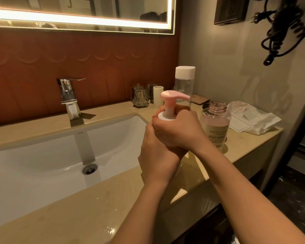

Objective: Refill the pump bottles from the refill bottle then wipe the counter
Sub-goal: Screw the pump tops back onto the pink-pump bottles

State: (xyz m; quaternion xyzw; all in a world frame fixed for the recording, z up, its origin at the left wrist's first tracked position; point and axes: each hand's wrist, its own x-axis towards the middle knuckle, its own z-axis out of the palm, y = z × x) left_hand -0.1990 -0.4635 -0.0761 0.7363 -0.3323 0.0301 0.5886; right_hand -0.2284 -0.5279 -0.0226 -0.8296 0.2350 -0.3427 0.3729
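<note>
Left hand (pixel 153 152) and right hand (pixel 178 131) wrap around the pump bottle (pixel 170 100) over the counter (pixel 95 208); sink (pixel 42 155) close left, open bottle (pixel 215 127) just right, tall capped bottle (pixel 183 83) behind.

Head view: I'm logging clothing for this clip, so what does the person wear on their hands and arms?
Nothing shows. The left hand and right hand are ungloved; the left forearm and right forearm are bare to the frame's lower edge, no sleeve in view. No watch, bracelet or ring is visible, though parts of both hands are hidden.
</note>
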